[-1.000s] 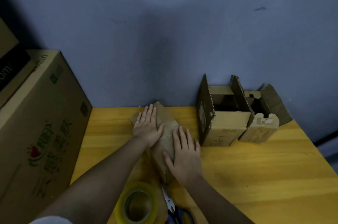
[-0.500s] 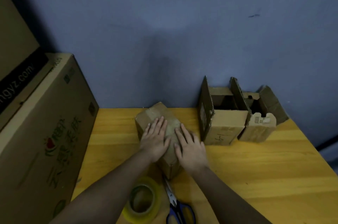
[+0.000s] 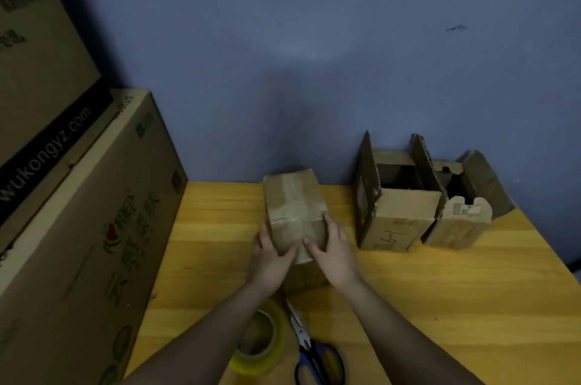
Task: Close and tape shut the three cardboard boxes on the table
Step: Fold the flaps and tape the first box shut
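Head view: fingers of left hand [image 3: 269, 254] and right hand [image 3: 334, 248] lie fairly straight, loosely spread, pressing the near face of the taped box [image 3: 294, 211] at table [image 3: 440, 306] centre, thumbs meeting on the tape strip. Open boxes: medium box [image 3: 397, 218], small box [image 3: 462, 221], right rear. Tape roll [image 3: 261, 342] and scissors [image 3: 314, 353] near edge. Risk: uneven pressing leaves the tape end lifting, so the flaps reopen. Versus 0.5 s ago: hands slid from box top down to its front face; box turned squarer
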Available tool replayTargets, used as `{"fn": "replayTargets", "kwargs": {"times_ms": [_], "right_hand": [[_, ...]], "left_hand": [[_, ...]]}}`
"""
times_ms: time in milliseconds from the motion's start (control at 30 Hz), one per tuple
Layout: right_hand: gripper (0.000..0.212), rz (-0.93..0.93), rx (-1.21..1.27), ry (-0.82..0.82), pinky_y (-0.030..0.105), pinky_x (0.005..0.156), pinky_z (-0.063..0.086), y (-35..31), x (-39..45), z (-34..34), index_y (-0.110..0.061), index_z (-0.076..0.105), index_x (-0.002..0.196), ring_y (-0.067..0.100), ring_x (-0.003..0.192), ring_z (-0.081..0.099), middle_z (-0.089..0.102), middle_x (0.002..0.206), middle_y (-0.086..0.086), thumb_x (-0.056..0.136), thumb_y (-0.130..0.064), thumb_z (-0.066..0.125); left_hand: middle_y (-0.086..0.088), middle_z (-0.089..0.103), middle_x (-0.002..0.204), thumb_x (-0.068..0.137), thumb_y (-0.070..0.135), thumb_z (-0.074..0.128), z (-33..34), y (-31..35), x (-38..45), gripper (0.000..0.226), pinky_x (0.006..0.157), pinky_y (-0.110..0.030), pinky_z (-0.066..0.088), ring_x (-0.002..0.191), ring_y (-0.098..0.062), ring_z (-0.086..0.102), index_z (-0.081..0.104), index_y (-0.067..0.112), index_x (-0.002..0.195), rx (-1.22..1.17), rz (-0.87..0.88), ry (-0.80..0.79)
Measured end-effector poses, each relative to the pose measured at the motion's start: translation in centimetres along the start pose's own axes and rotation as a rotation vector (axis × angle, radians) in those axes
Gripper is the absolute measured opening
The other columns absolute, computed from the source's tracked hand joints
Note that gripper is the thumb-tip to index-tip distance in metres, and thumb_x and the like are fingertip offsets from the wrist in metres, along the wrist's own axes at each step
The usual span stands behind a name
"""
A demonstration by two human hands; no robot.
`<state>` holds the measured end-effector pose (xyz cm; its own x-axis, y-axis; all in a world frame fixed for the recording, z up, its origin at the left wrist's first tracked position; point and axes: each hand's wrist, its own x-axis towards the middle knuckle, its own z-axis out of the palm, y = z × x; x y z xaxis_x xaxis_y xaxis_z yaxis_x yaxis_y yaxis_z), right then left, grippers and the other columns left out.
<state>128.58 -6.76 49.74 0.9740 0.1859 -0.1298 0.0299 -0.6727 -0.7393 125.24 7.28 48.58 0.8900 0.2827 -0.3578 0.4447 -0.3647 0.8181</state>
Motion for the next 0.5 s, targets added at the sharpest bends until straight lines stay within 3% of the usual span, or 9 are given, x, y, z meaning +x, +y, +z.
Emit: {"fn": "replayTargets", "kwargs": {"times_ms": [67,167,267,333,400,500], "right_hand": [[0.082,0.023,0.192,-0.099,0.034,0.113,0.028,0.4,0.3,-0.6,-0.023,0.014,0.153,0.02,0.142,0.025,0.019,0.157,0.004,0.09,-0.032,0.065],[0.093,0.054,0.353,-0.268,0.034,0.116,0.026,1.6,0.3,-1.9,-0.028,0.006,0.153,0.018,0.142,0.022,0.017,0.157,0.001,0.086,-0.024,0.07],[0.102,0.119,0.494,-0.286,0.03,0.112,0.029,1.8,-0.1,-1.9,-0.022,-0.005,0.153,0.017,0.14,0.027,0.024,0.153,0.001,0.085,-0.021,0.071],[0.093,0.183,0.585,-0.217,0.033,0.108,0.035,1.4,-0.1,-1.3,-0.02,0.001,0.153,0.021,0.137,0.035,0.031,0.152,0.006,0.088,-0.022,0.067],[0.073,0.205,0.646,-0.201,0.029,0.098,0.043,0.8,0.2,-0.9,-0.023,0.016,0.152,0.021,0.13,0.044,0.04,0.148,0.006,0.093,-0.022,0.06],[0.066,0.204,0.689,-0.23,0.029,0.097,0.044,-0.7,0.9,-0.4,-0.022,0.018,0.152,0.021,0.127,0.047,0.042,0.146,0.006,0.097,-0.023,0.054]], "left_hand": [[-0.001,0.023,0.153,0.074,0.047,0.075,0.8,-0.3,-0.9,0.115,0.109,-0.038,0.036,0.135,-0.019,0.033,-0.01,0.031,0.15,-0.242,0.03,-0.091],[0.008,0.027,0.139,0.075,0.02,0.08,0.5,0.0,-1.0,0.114,0.1,-0.025,0.036,0.127,-0.009,0.032,-0.007,0.029,0.149,-0.398,0.07,-0.194],[0.007,0.027,0.138,0.07,0.03,0.082,-0.3,-0.2,-0.6,0.119,0.104,-0.029,0.034,0.133,-0.016,0.031,-0.007,0.03,0.15,-0.451,0.014,-0.281],[0.002,0.034,0.144,0.082,0.031,0.072,-0.3,0.3,-1.1,0.095,0.103,-0.036,0.038,0.133,-0.023,0.036,0.006,0.028,0.151,-0.531,-0.107,-0.224],[-0.004,0.04,0.145,0.089,0.032,0.063,-0.4,0.8,-1.6,0.075,0.091,-0.038,0.046,0.123,-0.027,0.045,0.019,0.03,0.149,-0.615,-0.23,-0.165],[-0.005,0.044,0.142,0.092,0.031,0.059,-1.8,0.9,-1.7,0.066,0.078,-0.036,0.05,0.111,-0.024,0.049,0.023,0.036,0.147,-0.68,-0.22,-0.132]]}}
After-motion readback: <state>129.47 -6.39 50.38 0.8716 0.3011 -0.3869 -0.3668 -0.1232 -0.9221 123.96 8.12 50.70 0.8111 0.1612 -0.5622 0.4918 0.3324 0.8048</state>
